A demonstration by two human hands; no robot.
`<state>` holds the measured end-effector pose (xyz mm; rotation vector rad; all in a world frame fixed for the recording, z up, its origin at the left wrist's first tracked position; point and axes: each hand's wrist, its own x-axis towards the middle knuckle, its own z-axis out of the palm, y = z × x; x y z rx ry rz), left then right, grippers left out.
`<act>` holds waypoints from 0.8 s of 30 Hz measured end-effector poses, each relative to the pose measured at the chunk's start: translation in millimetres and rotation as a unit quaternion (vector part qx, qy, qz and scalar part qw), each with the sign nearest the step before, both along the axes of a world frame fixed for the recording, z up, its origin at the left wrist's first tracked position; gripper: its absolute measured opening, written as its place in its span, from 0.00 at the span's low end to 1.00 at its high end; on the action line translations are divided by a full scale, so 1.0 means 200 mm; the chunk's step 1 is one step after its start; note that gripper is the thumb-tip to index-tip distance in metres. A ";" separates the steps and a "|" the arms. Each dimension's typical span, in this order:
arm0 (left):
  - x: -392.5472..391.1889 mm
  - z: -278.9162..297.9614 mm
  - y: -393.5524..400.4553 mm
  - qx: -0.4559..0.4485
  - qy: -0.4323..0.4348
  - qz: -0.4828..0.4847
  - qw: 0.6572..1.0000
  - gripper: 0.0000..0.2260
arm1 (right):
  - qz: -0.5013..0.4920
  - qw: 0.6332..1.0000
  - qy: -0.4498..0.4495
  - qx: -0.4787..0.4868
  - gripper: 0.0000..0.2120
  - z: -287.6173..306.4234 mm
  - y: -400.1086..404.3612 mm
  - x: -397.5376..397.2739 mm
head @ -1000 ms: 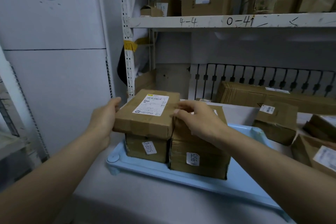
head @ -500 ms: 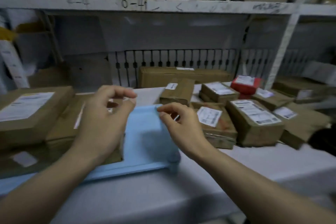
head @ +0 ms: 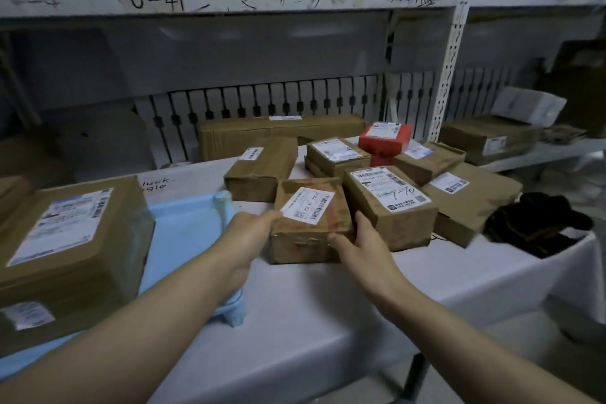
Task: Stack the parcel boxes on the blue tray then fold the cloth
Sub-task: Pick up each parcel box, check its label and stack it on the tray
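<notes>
A small brown parcel box (head: 310,223) with a white label lies on the white table just right of the blue tray (head: 187,233). My left hand (head: 249,236) holds its left side and my right hand (head: 357,239) holds its right front corner, fingers wrapped around the edges. Stacked brown boxes (head: 75,239) stand on the tray at the left. A dark cloth (head: 534,226) lies crumpled at the table's right end.
Several more brown parcels (head: 390,203) and a red box (head: 385,138) crowd the table behind the held box. A long flat carton (head: 282,131) leans at the back. A white shelf (head: 229,0) with boxes runs overhead, with a shelf post (head: 454,52) on the right.
The view swung right, away from the stacked boxes. Both hands left the stack, crossed over the tray and took hold of the small labelled parcel on the table.
</notes>
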<state>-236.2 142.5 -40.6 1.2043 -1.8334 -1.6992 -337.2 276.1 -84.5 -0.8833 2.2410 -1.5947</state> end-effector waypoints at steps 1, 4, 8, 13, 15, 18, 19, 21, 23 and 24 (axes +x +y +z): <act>-0.02 0.00 0.00 0.024 0.003 -0.003 1.000 0.11 | -0.006 1.000 -0.027 0.002 0.17 -0.01 -0.01 -0.01; -0.06 -0.04 -0.03 0.074 0.012 -0.029 0.997 0.18 | -0.023 0.996 -0.088 0.003 0.17 -0.03 -0.06 -0.04; -0.08 -0.03 -0.02 0.096 0.028 -0.027 0.995 0.13 | -0.035 0.988 -0.148 -0.018 0.17 -0.02 -0.10 -0.05; -0.05 0.02 -0.02 0.107 0.067 -0.036 0.991 0.13 | -0.041 0.980 -0.177 -0.079 0.16 0.01 -0.07 -0.01; -0.03 0.06 -0.03 0.095 0.089 -0.025 0.991 0.12 | -0.040 0.974 -0.194 -0.110 0.17 0.03 -0.06 0.00; 0.02 0.10 -0.07 0.082 0.121 -0.002 0.989 0.14 | -0.034 0.964 -0.219 -0.147 0.14 0.08 -0.06 0.02; 0.05 0.11 -0.08 0.081 0.129 0.000 0.988 0.14 | -0.032 0.962 -0.220 -0.159 0.13 0.10 -0.06 0.02; 0.10 0.13 -0.10 0.087 0.140 -0.006 0.986 0.15 | -0.025 0.960 -0.212 -0.181 0.12 0.12 -0.06 0.04; 0.15 0.14 -0.12 0.101 0.143 -0.019 0.984 0.15 | -0.017 0.961 -0.201 -0.191 0.14 0.13 -0.07 0.04; 0.17 0.14 -0.12 0.107 0.147 -0.027 0.983 0.14 | -0.012 0.961 -0.198 -0.195 0.15 0.13 -0.07 0.04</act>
